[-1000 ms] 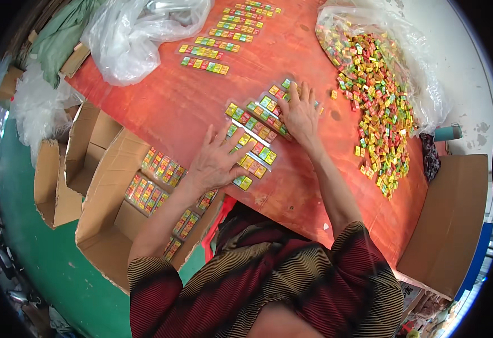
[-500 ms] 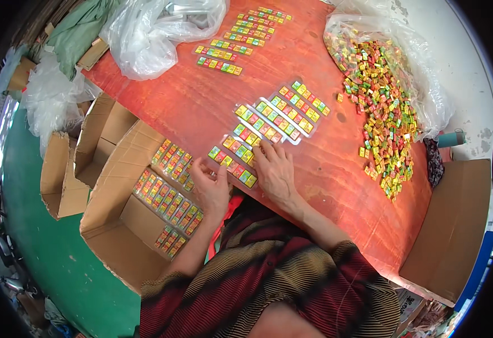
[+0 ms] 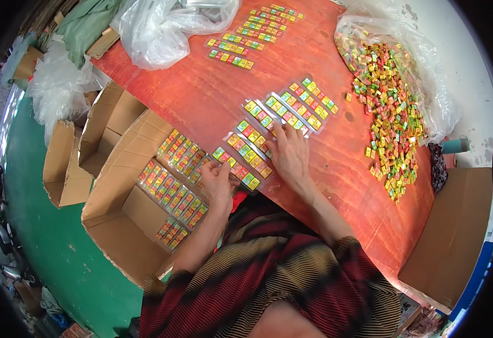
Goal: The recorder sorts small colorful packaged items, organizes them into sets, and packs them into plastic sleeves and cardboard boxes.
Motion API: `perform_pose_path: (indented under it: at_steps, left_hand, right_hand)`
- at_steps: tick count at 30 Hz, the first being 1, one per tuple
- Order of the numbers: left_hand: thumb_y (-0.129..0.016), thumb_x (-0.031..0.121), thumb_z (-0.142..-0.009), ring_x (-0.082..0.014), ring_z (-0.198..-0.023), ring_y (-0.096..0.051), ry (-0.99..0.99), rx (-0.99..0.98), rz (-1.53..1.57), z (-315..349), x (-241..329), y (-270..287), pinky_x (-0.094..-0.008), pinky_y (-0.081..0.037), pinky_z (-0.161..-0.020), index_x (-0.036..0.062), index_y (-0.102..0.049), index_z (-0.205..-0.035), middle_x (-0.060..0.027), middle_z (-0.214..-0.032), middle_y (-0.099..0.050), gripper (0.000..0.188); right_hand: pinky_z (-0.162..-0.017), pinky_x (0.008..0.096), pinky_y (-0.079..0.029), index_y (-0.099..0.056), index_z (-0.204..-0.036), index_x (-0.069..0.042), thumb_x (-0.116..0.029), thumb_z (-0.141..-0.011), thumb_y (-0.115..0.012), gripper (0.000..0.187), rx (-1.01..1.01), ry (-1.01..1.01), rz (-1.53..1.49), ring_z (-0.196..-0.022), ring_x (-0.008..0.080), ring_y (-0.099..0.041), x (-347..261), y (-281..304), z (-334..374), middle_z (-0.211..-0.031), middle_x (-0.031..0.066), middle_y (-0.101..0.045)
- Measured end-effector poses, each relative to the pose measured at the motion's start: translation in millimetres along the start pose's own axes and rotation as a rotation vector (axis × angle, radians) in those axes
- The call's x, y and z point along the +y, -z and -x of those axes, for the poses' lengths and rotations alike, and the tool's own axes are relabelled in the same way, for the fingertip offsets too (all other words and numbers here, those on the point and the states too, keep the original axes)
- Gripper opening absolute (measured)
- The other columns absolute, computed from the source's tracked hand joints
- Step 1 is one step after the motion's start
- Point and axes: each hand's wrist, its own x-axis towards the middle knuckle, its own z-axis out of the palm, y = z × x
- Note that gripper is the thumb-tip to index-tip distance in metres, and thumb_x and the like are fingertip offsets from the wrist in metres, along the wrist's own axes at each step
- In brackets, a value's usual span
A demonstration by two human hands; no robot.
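Note:
Several clear plastic strip trays filled with small red, yellow and green printed blocks lie side by side on the red table. My left hand (image 3: 217, 179) is beside the left end of the nearest filled strip (image 3: 236, 168), fingers loosely bent and apart; whether it touches the strip I cannot tell. My right hand (image 3: 290, 153) reaches over the middle of the row with its fingers extended. Its fingertips rest at a filled strip (image 3: 257, 114) and hide part of the strips beneath. White-edged trays (image 3: 287, 112) of blocks lie just beyond it.
A cardboard box (image 3: 123, 225) at the left holds rows of packed strips (image 3: 170, 188). More cardboard boxes (image 3: 66, 163) stand behind it. A heap of loose blocks (image 3: 390, 112) spills from a clear bag (image 3: 427, 67) at the right. Further filled strips (image 3: 231, 59) lie at the back.
My right hand has moved farther up the row of strips. My left hand has shifted slightly right, closer to the nearest strip. The whole view has also shifted a little.

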Motion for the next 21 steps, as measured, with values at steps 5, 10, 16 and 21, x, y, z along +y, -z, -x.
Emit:
perform_pose_path:
  at_steps: [5, 10, 16, 21]
  left_hand:
    - [-0.055, 0.007, -0.081, -0.0069, -0.049, -0.048, -0.049, -0.043, -0.01, -5.5, -1.7, 9.7, -0.0188, -0.038, -0.04, 0.0024, -0.043, -0.09, -0.0032, -0.069, -0.053, 0.016]
    - [-0.056, 0.004, -0.08, -0.0058, -0.05, -0.048, -0.086, -0.03, -0.062, -1.4, 1.9, 10.4, -0.0177, -0.038, -0.041, 0.0023, -0.045, -0.088, -0.0025, -0.069, -0.053, 0.014]
    - [-0.056, 0.004, -0.08, -0.008, -0.051, -0.052, -0.097, -0.147, 0.008, 3.5, 14.1, -4.3, -0.0182, -0.042, -0.042, 0.001, -0.044, -0.088, -0.0048, -0.069, -0.054, 0.015]
    - [-0.054, 0.004, -0.081, -0.0102, -0.055, -0.054, -0.067, -0.153, -0.147, -3.5, 13.7, -12.9, -0.0223, -0.048, -0.044, 0.0008, -0.045, -0.089, -0.0059, -0.072, -0.055, 0.012]
  right_hand:
    - [-0.066, 0.0385, -0.045, -0.053, -0.102, -0.006, -0.018, -0.074, -0.061, 0.031, -0.067, -0.057, 0.019, -0.082, 0.0295, -0.054, 2.1, -5.9, -23.7, -0.095, 0.0141, -0.055]
    - [-0.063, 0.0395, -0.045, -0.055, -0.098, -0.006, -0.022, -0.074, -0.061, 0.03, -0.092, -0.147, -0.051, -0.078, 0.0301, -0.057, 9.1, -7.0, -26.1, -0.085, 0.0136, -0.057]
    - [-0.061, 0.037, -0.046, -0.06, -0.083, -0.002, -0.02, -0.073, -0.061, 0.021, -0.157, -0.203, -0.291, -0.069, 0.0283, -0.06, 24.5, -7.1, -35.8, -0.073, 0.0145, -0.061]
    - [-0.053, 0.0241, -0.042, -0.058, -0.077, 0.003, -0.01, -0.076, -0.058, 0.013, -0.226, -0.329, -0.586, -0.058, 0.0092, -0.052, 36.1, 5.3, -39.9, -0.062, 0.0051, -0.057]
